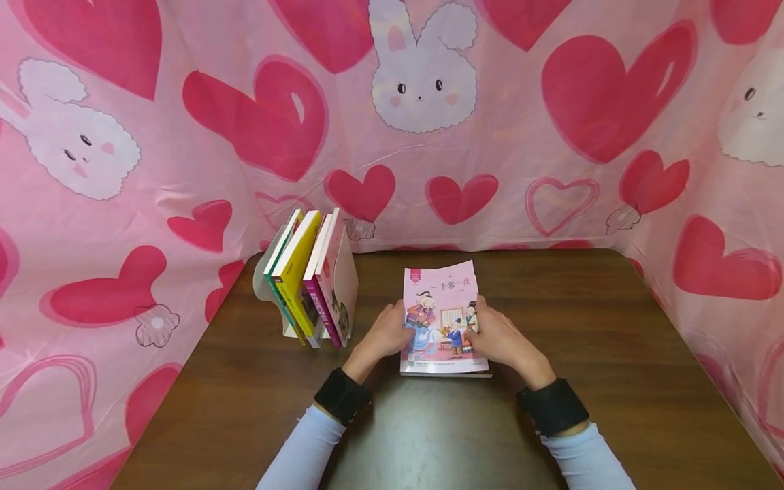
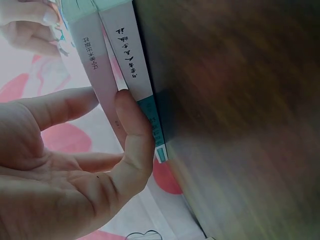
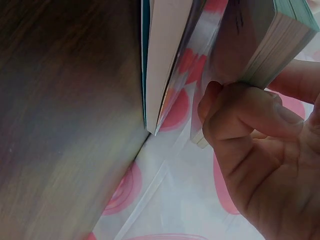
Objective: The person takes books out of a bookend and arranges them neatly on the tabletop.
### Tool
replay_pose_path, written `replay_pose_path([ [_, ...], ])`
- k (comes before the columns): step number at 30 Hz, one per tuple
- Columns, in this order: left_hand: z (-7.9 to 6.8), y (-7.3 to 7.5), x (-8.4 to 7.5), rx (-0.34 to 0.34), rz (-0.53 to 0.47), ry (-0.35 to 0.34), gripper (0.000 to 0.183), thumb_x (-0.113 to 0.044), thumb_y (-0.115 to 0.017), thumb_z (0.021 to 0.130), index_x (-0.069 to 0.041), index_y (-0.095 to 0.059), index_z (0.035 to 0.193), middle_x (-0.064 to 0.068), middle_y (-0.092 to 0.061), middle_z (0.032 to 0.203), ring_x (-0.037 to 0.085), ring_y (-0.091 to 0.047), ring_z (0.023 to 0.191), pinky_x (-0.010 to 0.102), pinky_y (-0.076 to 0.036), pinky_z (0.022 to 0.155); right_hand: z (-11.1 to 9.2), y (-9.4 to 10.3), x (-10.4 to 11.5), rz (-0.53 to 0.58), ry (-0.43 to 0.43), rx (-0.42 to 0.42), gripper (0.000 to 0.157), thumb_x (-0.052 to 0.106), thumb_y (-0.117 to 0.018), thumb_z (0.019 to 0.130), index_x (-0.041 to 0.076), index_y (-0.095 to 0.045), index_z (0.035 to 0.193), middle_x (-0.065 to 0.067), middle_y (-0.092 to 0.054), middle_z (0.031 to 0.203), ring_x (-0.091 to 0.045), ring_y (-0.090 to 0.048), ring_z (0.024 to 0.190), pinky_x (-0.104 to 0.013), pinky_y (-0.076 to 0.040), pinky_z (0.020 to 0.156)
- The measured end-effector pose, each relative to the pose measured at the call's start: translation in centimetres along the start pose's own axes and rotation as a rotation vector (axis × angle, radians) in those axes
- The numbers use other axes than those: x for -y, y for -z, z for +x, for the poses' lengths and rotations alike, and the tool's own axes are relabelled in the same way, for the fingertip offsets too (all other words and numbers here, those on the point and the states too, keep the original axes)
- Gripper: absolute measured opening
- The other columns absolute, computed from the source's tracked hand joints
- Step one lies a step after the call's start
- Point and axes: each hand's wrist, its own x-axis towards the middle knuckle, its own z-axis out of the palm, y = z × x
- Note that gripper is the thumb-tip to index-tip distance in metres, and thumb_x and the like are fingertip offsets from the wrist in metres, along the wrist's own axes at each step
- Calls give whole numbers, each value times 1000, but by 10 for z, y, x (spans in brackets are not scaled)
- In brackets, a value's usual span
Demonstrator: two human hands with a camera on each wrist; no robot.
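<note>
A pink paperback picture book (image 1: 439, 344) lies face up before me, over a second book (image 1: 488, 375) with a partly teal spine. My left hand (image 1: 386, 331) grips the pink book's spine side, thumb on the cover; in the left wrist view a bent finger (image 2: 135, 130) reaches to the gap between the two spines. On the other side my right hand (image 1: 503, 335) pinches the pink book's page edge between thumb and fingers. The right wrist view shows that edge raised well apart from the lower book (image 3: 167, 60), which lies flat on the table.
Left of the hands, a pale bookend (image 1: 267, 280) holds several upright books, among them a yellow book (image 1: 297, 258) and one with a purple spine (image 1: 324, 313). A pink curtain (image 1: 514, 204) with hearts and rabbits hangs around the brown wooden table (image 1: 582, 306).
</note>
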Motion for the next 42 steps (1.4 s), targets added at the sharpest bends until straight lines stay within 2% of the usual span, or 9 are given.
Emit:
replay_pose_path([
  [14, 0, 1, -5, 44, -18, 44, 74, -15, -72, 98, 13, -35, 156, 30, -48, 147, 37, -51, 128, 52, -40, 116, 1, -1, -2, 23, -25, 17, 89, 15, -71, 98, -22, -15, 156, -40, -38, 155, -49, -48, 138, -64, -36, 114],
  [21, 1, -1, -3, 37, 4, 21, 71, -15, -72, 96, 16, -40, 151, 31, -43, 144, 37, -51, 123, 49, -45, 111, 1, -2, -5, 15, -26, 14, 87, 14, -71, 98, -22, -16, 156, -40, -38, 156, -47, -47, 139, -63, -36, 114],
  [28, 2, 1, -4, 30, -9, 0, 69, -14, -72, 95, 17, -42, 149, 30, -43, 142, 36, -49, 123, 48, -45, 111, 2, 0, -5, 19, -28, 5, 88, 13, -72, 97, -22, -16, 155, -40, -42, 153, -45, -53, 132, -63, -39, 112],
  [37, 4, 0, -4, 61, -11, 36, 67, -13, -72, 95, 16, -44, 148, 29, -44, 140, 35, -50, 119, 49, -47, 109, 2, -1, -3, 12, -46, 24, 87, 13, -73, 97, -22, -18, 155, -39, -42, 153, -44, -52, 132, -63, -38, 113],
  [42, 4, 0, -3, 61, -13, 29, 66, -14, -72, 95, 16, -45, 147, 28, -45, 136, 35, -51, 116, 48, -48, 106, 1, -2, -2, 15, -57, 31, 86, 14, -72, 98, -23, -18, 155, -40, -40, 154, -47, -50, 136, -63, -37, 114],
])
